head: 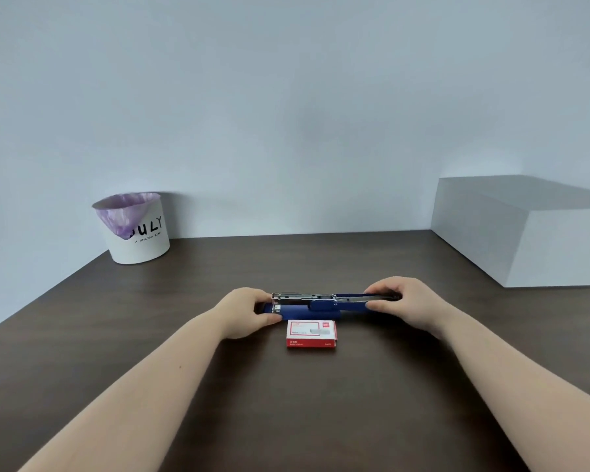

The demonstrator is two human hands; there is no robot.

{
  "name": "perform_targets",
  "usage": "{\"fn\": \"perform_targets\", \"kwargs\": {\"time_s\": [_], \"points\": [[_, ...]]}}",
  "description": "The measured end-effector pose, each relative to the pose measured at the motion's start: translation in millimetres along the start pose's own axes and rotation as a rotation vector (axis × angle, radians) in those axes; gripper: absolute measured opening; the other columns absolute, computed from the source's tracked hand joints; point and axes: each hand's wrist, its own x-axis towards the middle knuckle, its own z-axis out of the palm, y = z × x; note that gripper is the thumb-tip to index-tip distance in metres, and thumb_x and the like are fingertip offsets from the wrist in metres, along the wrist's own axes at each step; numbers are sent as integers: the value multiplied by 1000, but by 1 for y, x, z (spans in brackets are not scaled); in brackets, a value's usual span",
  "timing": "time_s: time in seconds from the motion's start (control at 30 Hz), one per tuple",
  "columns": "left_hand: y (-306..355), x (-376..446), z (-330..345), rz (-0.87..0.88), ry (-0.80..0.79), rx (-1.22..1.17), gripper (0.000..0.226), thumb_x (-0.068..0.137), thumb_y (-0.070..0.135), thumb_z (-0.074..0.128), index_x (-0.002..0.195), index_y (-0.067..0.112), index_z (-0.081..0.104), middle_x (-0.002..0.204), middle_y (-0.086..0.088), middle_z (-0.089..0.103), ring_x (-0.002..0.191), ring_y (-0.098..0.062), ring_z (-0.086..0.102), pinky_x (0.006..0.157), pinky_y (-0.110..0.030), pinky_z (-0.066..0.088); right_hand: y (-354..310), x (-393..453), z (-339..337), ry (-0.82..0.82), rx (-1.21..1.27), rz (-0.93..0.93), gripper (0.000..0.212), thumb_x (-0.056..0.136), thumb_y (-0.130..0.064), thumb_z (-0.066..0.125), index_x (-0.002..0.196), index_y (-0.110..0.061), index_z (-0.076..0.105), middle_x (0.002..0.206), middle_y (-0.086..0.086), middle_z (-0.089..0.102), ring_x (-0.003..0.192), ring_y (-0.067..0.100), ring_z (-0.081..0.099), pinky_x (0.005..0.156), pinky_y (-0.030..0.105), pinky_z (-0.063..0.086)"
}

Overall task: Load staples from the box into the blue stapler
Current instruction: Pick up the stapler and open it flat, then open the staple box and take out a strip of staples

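Observation:
The blue stapler [315, 308] lies sideways across the middle of the dark wooden table, swung fully open so its metal staple channel runs along the far side. My left hand [244, 313] grips the stapler's left end at the base. My right hand [401, 303] holds the right end, where the opened top arm lies. A small red and white staple box [311, 333] rests flat and closed on the table just in front of the stapler, between my hands and touching neither.
A white bin [137, 229] with a purple liner stands at the back left against the wall. A large white block [521, 229] sits at the back right. The table [304, 403] stretches toward me under my forearms.

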Motion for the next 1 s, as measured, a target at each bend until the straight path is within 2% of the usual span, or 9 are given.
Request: {"fn": "perform_targets", "kwargs": {"time_s": [0.3,0.43,0.5,0.63,0.67,0.73,0.83,0.9,1.0], "points": [[1,-6,10,-39,71,-134,30,82,31,65,109,17,64,107,-1,69,103,-22,62,93,-35,48,-1,3,14,40,-47,-36,26,77,-17,76,102,-19,71,101,-3,70,95,12,63,78,10,42],[5,-13,17,-79,216,-289,58,78,33,69,133,25,48,136,5,54,127,-14,49,111,-33,37,-5,0,16,237,-87,-77,33,75,-30,77,105,-19,70,102,-6,69,103,9,57,93,21,37],[6,-16,19,-83,352,-301,57,80,33,67,133,26,48,130,4,53,120,-13,51,107,-34,39,-11,-4,15,294,-205,-137,29,76,-37,74,102,-23,70,99,-11,66,107,10,51,94,26,38],[11,-25,16,-67,597,-387,30,80,32,68,108,24,64,92,4,53,79,-13,49,79,-27,43,-33,-19,19,181,-152,-227,16,78,-31,74,88,-19,73,85,-4,68,72,7,54,65,15,42],[12,-29,16,-51,592,-415,21,79,33,69,98,24,66,82,4,53,71,-12,47,73,-26,42,-38,-22,21,115,-153,-231,17,77,-31,74,87,-19,74,83,-3,68,68,5,55,62,12,41],[15,-35,16,2,462,-406,17,76,38,71,85,23,69,69,4,55,61,-11,44,63,-25,39,-41,-25,25,-37,-210,-217,25,73,-36,77,95,-24,72,79,-6,65,63,2,54,62,11,41],[23,-40,15,50,192,-251,39,66,51,75,98,29,68,64,9,53,54,-4,45,60,-22,37,-39,-25,31,-187,-246,-154,46,65,-43,81,107,-31,66,77,-10,62,60,-1,53,67,17,41],[29,-39,16,50,119,-135,55,60,57,76,108,35,63,68,11,55,57,0,50,63,-21,39,-39,-24,33,-224,-263,-142,53,63,-44,82,111,-30,64,78,-10,62,63,2,53,68,19,44],[35,-34,19,65,66,-81,63,57,61,76,113,36,62,88,11,67,81,-5,61,81,-29,51,-41,-22,36,-245,-280,-167,54,64,-42,82,113,-26,64,78,-9,62,66,5,53,70,21,46]]}}
